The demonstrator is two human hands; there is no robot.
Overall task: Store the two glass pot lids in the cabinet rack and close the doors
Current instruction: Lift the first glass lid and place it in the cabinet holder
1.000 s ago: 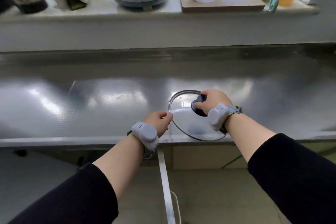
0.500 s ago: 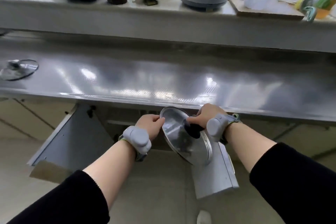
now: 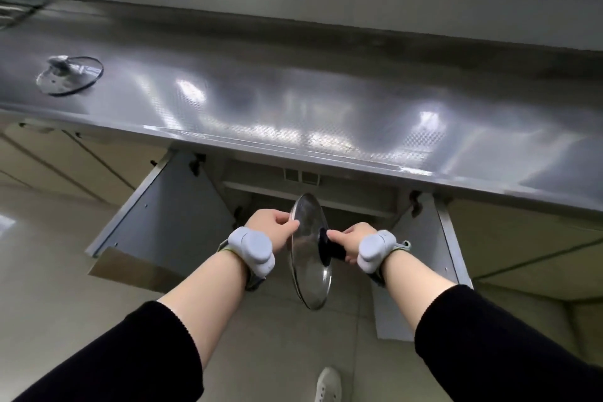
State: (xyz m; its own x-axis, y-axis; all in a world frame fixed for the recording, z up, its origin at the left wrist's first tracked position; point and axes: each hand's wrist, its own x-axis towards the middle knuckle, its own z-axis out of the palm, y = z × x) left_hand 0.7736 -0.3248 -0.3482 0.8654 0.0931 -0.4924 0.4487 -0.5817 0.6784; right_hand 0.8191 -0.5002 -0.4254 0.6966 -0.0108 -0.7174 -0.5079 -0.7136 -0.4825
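Both hands are on one glass lid (image 3: 310,251) right in front of the open cabinet under the counter; it's turned up on edge, nearly vertical, with its rim running toward the cabinet opening. The right hand (image 3: 350,243) is closed around the black knob (image 3: 328,246) on the lid's right face, fingers wrapped tight; the left hand (image 3: 272,227) pinches the upper left rim, thumb and fingertips curled onto the edge, the rest of the hand loosely closed. Each wrist has a chunky grey band (image 3: 251,248) strapped on, and the sleeves are black.

The second lid (image 3: 70,75) sits flat on the steel counter (image 3: 293,101), way off to the far left, knob up, well apart from the hands; nobody's touching it.

Both cabinet doors hang open; the left door (image 3: 169,212) swings out wide toward the left, the right door (image 3: 421,258) sticks out toward the camera beside the right wrist. The inside of the cabinet is dark, so I can't make out any rack in there; the lid is hanging in the gap between the two doors, below the counter edge. A white shoe (image 3: 328,385) pokes in at the bottom on the tile floor.
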